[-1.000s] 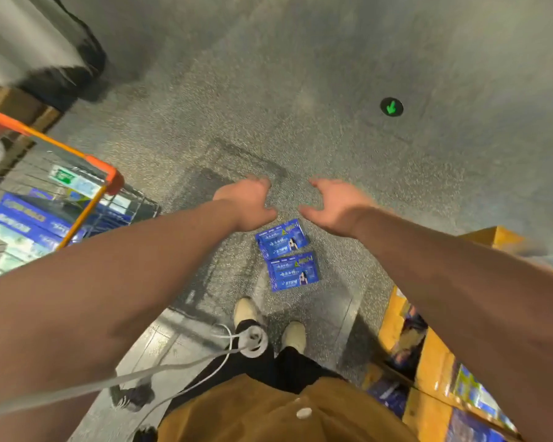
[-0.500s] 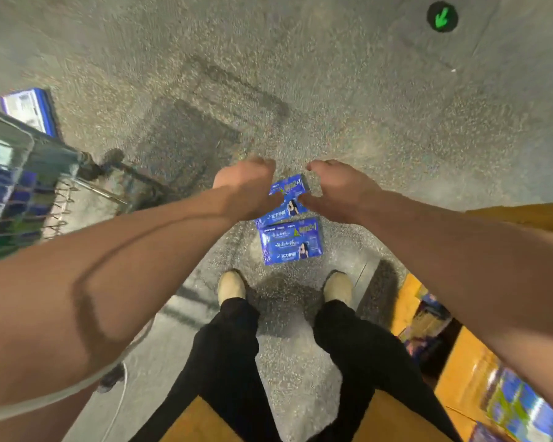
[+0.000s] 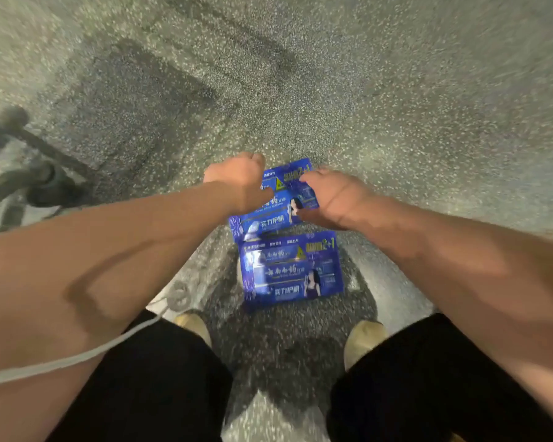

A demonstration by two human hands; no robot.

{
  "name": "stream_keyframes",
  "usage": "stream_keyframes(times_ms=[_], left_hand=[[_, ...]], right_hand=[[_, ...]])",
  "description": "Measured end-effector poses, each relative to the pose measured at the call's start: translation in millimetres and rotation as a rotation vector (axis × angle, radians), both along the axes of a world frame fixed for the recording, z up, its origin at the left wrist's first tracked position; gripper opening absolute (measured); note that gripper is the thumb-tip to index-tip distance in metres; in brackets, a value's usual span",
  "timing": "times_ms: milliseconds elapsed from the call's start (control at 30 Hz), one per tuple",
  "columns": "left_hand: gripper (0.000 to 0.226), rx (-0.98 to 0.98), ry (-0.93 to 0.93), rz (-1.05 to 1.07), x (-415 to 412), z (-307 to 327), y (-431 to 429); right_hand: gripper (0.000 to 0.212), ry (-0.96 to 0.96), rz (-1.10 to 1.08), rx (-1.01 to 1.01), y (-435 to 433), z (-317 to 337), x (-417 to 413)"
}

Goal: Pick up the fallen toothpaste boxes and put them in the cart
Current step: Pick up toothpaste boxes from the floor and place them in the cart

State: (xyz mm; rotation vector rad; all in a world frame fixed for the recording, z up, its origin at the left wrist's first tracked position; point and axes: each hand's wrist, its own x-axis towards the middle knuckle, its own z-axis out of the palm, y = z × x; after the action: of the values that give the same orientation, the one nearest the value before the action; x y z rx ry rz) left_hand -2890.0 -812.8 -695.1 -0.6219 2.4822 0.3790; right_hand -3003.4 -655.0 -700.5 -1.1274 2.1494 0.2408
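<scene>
Two blue toothpaste boxes lie on the speckled grey floor in front of my feet. The far toothpaste box [image 3: 276, 215] sits tilted between my hands. My left hand [image 3: 240, 180] curls over its left end and my right hand [image 3: 336, 199] curls round its right end, thumb under the near edge. The near toothpaste box [image 3: 291, 269] lies flat just below it, untouched. Of the cart [image 3: 20, 183] only a blurred lower frame and a wheel show at the left edge.
My two beige shoes [image 3: 364, 339] stand just behind the near box, with black trousers below. A white cable [image 3: 77, 358] hangs across my left forearm. Open floor stretches ahead and to the right.
I have bent lower, and the view has dropped towards the floor. Both hands have come down and closed round the ends of the far box. The cart basket has slid out of view.
</scene>
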Motion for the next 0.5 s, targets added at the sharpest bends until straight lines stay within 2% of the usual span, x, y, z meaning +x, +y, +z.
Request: stream_keyframes(times_ms=[100,167,267,400,500], left_hand=[[0.061,-0.041,0.008,-0.035,-8,-48,-5],[0.066,-0.061,-0.008,-0.056,-13,-69,-9],[0.075,-0.064,-0.029,-0.057,-18,-93,-15],[0.096,-0.047,-0.087,-0.042,-19,-114,-9],[0.110,-0.049,-0.138,-0.067,-15,-126,-2]], right_hand=[[0.059,-0.061,-0.072,0.022,6,-51,0],[0.060,-0.087,-0.026,0.007,11,-73,4],[0.047,-0.079,-0.015,-0.061,22,-95,13],[0.070,-0.125,-0.014,-0.073,26,-102,20],[0.075,-0.145,0.020,-0.048,27,-103,25]])
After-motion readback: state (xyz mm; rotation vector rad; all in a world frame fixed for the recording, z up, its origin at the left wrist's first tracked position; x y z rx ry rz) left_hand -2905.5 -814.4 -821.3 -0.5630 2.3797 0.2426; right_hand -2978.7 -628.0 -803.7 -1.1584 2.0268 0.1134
